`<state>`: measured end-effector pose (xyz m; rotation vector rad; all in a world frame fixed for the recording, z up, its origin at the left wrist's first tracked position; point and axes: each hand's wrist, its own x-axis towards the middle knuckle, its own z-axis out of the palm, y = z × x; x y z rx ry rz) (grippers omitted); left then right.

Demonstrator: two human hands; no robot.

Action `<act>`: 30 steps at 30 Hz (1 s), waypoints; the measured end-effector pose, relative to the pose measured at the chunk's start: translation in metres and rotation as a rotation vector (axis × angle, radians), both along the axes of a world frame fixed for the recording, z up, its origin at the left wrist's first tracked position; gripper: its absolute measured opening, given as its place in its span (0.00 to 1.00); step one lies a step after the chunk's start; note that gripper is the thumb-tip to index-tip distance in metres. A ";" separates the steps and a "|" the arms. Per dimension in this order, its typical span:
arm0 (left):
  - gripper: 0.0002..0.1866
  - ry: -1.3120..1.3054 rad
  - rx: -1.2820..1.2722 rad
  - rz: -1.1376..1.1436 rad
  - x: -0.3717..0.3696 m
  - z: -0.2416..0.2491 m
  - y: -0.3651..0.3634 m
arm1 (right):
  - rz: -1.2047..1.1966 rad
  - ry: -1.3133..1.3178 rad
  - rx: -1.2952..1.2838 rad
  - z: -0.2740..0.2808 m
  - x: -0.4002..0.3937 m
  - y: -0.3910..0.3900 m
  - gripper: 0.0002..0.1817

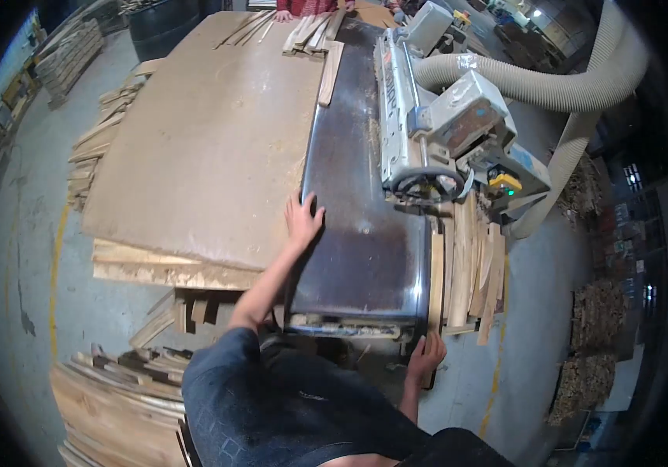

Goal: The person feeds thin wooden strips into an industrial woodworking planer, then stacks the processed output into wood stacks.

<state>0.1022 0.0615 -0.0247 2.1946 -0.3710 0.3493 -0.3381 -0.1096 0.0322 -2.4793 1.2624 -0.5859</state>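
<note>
My left hand (303, 223) rests with spread fingers at the seam between a large brown sheet board (194, 148) and the dark metal table (357, 265) of a woodworking machine. No object shows in that hand. Low on the machine's right side, my right hand (427, 356) has its fingers curled round the near end of a narrow wooden strip (436, 272). The strip runs along the table's right edge, and part of the grip is hidden. The machine's pale housing (474, 105), with a black handwheel (427, 185), stands over the table's right side.
Wooden strips (470, 272) are stacked right of the table. More strips (310, 33) lie at the board's far end, near a person in red (306, 8). A ribbed hose (536, 82) arches from the machine. Boards (116, 405) are piled at lower left.
</note>
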 end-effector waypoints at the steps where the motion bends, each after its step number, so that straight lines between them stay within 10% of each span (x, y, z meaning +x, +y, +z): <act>1: 0.29 -0.005 0.089 -0.025 0.039 -0.002 -0.016 | -0.027 0.076 -0.336 0.011 0.026 -0.001 0.25; 7: 0.65 0.029 0.511 -0.239 0.251 0.042 -0.114 | -0.390 0.415 -0.378 -0.034 0.100 -0.022 0.33; 11: 0.49 -0.102 0.475 -0.143 0.296 -0.018 -0.155 | -0.380 0.405 -0.310 -0.032 0.090 -0.018 0.29; 19: 0.13 -0.145 0.353 -0.168 0.077 0.022 -0.028 | -0.257 -0.009 0.069 0.000 0.077 -0.052 0.16; 24: 0.42 0.618 0.075 -0.180 -0.063 0.040 0.069 | -0.036 0.019 0.149 0.031 0.047 -0.064 0.13; 30: 0.46 0.752 -0.104 -0.468 -0.181 0.055 0.104 | 0.242 0.006 0.409 0.068 0.076 -0.006 0.14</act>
